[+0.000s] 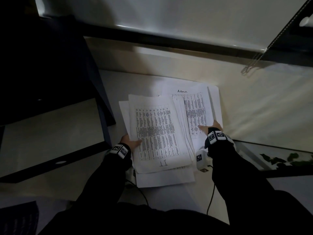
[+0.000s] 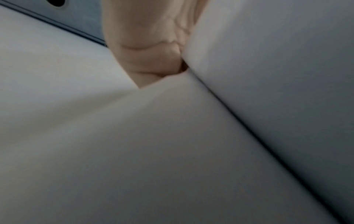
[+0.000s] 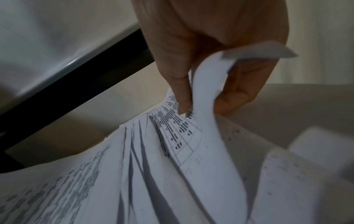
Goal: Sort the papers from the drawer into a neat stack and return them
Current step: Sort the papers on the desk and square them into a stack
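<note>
Our right hand (image 1: 213, 126) pinches the loose sheets' (image 1: 196, 112) corner; the main stack (image 1: 157, 131), gripped by our left hand (image 1: 129, 141), lies at nine o'clock.

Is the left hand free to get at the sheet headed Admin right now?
Probably not. The left hand grips the front bundle of papers, which overlaps the Admin sheet lying farther back. The right hand, pinching a sheet there, is closer.

The left hand (image 2: 151, 50) shows at the top, its curled fingers (image 2: 164, 60) tucked between white sheets of paper (image 2: 172, 144) that fill nearly the whole view (all blurred). A dark-edged grey surface (image 2: 82, 19) crosses the upper left corner.
</note>
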Demonstrator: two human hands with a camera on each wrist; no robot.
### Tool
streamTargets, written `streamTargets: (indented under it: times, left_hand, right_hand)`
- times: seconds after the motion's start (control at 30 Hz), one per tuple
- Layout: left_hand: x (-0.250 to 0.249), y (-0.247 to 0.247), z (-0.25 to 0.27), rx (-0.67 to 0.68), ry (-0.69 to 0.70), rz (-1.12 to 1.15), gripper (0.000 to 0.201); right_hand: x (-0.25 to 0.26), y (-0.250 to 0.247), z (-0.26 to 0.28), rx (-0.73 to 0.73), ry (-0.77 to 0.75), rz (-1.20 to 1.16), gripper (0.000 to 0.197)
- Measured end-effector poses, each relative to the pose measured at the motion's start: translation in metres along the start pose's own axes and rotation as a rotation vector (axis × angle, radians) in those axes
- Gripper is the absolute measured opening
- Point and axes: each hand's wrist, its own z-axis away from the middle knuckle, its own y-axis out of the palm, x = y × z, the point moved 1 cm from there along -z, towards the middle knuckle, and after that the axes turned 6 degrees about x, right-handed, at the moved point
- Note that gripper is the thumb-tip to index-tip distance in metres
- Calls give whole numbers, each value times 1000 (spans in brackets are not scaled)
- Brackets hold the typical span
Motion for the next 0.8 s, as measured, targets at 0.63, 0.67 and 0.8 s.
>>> streamTargets:
  times: [0.63, 0.67, 0.8]
  left_hand:
    - [1, -4, 4, -5, 118, 30, 44]
    - [0, -2, 6, -4, 120, 86, 42]
    - [-5, 0, 7, 20, 115, 151, 44]
  right_hand:
    - [-62, -46, 19, -25, 76, -87, 58]
    - [-57, -48, 22, -60, 56, -95, 56]
    - [-29, -75, 42, -331, -124, -377, 44]
